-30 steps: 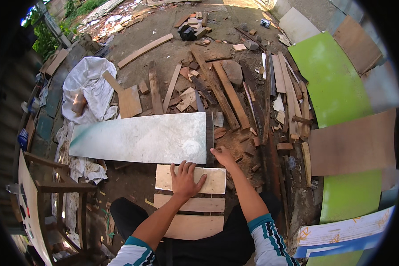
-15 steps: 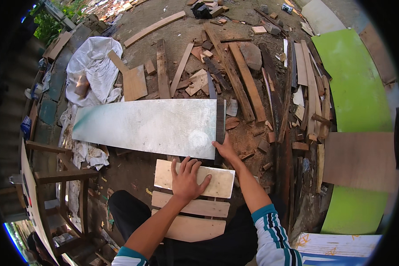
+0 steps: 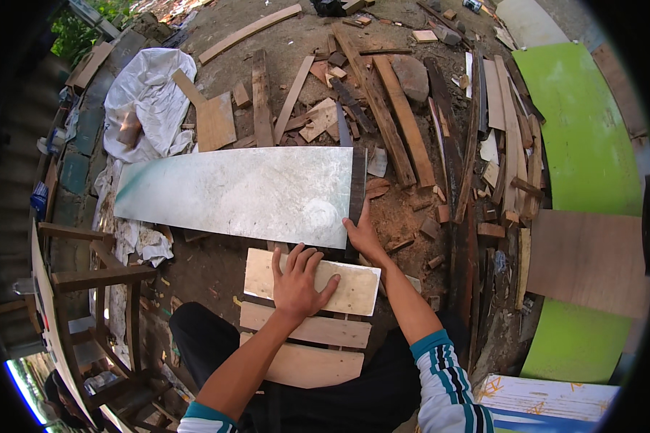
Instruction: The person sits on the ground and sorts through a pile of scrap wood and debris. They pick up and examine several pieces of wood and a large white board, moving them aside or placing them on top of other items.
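Note:
My left hand [image 3: 298, 283] lies palm down with fingers apart on a pale, white-edged board [image 3: 365, 290]. This is the farthest of three short slats over my lap; the middle slat [image 3: 321, 328] and the curved nearest slat [image 3: 318, 363] sit closer to me. Beyond them a long whitish panel [image 3: 231, 191] with a green tint at its left end stretches leftward. My right hand [image 3: 363, 232] grips that panel's right end, thumb on its near corner and fingers along a dark wood strip [image 3: 357, 177]. What holds the panel up underneath is hidden.
Scrap planks [image 3: 404, 119] and offcuts litter the dirt ahead and to the right. A white sack [image 3: 152, 94] lies at far left, near a wooden frame [image 3: 101, 279] with legs. Bright green sheets [image 3: 578, 123] and a brown board [image 3: 585, 260] lie along the right.
The whole view has shifted slightly, so everything appears a little higher in the picture. Both hands keep their places on the board and the panel.

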A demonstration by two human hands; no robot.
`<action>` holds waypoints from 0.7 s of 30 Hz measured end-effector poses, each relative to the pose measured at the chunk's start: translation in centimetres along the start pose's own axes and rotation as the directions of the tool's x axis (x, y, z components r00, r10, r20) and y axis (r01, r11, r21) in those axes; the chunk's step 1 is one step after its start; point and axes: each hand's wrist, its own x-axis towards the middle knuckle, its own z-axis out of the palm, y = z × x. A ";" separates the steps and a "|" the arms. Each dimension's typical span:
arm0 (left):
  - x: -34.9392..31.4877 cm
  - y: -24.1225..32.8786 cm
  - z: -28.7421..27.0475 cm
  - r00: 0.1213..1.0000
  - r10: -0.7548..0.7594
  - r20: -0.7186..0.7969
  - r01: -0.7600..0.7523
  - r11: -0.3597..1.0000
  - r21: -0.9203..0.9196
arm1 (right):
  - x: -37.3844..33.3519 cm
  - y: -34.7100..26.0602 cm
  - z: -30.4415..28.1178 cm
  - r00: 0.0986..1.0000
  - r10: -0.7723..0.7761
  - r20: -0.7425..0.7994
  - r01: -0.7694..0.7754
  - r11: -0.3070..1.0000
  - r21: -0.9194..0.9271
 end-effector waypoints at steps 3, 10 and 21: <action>0.0 0.0 -0.1 1.000 -0.006 0.009 0.006 1.000 -0.003 | -0.2 -0.7 0.0 0.999 0.050 0.006 -0.050 0.999 -0.004; 0.1 0.3 -0.2 1.000 0.001 0.004 -0.001 1.000 -0.010 | 0.1 0.5 0.4 0.998 -0.012 -0.066 0.003 0.992 -0.127; 0.0 -0.1 -0.2 1.000 0.000 -0.028 -0.001 1.000 -0.023 | -0.2 0.4 1.3 0.986 0.103 -0.135 -0.131 0.966 -0.221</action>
